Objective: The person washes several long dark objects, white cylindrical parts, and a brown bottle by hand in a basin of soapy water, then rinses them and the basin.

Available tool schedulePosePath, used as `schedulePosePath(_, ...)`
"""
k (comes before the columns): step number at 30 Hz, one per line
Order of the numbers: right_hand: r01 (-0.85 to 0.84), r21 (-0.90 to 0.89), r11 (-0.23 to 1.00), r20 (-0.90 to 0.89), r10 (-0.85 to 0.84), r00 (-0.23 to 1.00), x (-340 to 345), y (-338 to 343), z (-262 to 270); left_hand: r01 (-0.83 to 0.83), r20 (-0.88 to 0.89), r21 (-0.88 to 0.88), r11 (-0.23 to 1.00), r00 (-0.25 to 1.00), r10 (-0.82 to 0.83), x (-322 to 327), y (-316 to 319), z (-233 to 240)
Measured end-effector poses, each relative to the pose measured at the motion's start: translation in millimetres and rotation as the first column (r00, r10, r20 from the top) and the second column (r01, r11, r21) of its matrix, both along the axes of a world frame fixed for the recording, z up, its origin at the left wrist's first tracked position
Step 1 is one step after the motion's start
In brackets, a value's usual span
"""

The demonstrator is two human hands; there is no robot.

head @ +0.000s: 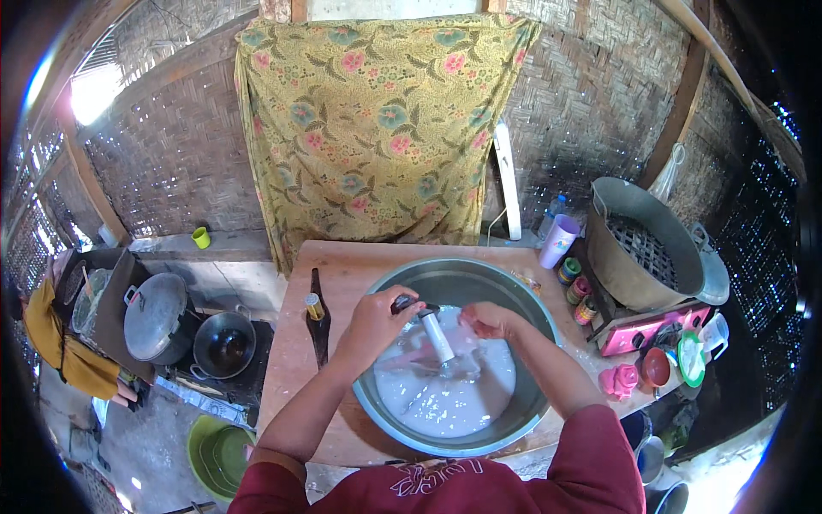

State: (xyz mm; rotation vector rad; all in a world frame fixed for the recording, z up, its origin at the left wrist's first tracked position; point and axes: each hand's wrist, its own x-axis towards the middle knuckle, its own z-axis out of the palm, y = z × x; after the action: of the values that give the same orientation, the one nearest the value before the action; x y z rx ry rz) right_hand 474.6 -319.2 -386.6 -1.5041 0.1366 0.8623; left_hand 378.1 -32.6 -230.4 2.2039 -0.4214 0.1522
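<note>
My left hand grips the black handle of a hand tool, whose pale, tube-like shaft slants down into a large grey basin. Its lower end dips into milky white liquid, which is wet and glossy. My right hand hovers over the liquid at the basin's right side, fingers curled and blurred. Whether it holds anything I cannot tell. A translucent pinkish thing shows around the shaft, partly in the liquid. The basin rests on a wooden table.
A dark bottle is left of the basin. To the right are a purple cup, several small jars, a pink stove and a large metal pot. A lidded pot and wok stand left, near a person in mustard clothing.
</note>
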Motion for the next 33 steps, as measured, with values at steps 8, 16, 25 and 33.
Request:
schedulePosePath(8,0.36,-0.812,0.46,0.56,0.788,0.258,-118.0,113.6,118.7,0.068,0.231,-0.412,0.909,0.972,0.032,46.6,-56.9,-32.1)
schedulePosePath(16,0.628,-0.753,0.197,0.505,0.785,0.36,-115.9,110.5,119.5,0.043,0.191,-0.652,0.757,0.976,0.109,34.6,-98.6,0.3)
schedulePosePath(25,-0.017,-0.558,0.83,0.586,0.408,0.7,-91.2,59.9,107.4,0.354,0.595,-0.486,0.799,0.803,0.006,-3.6,-89.6,-27.4)
schedulePosePath(33,0.086,0.722,0.686,-0.262,0.155,0.953,-120.2,59.5,86.4,0.575,0.757,-0.48,0.662,0.653,-0.018,1.3,-82.1,-22.8)
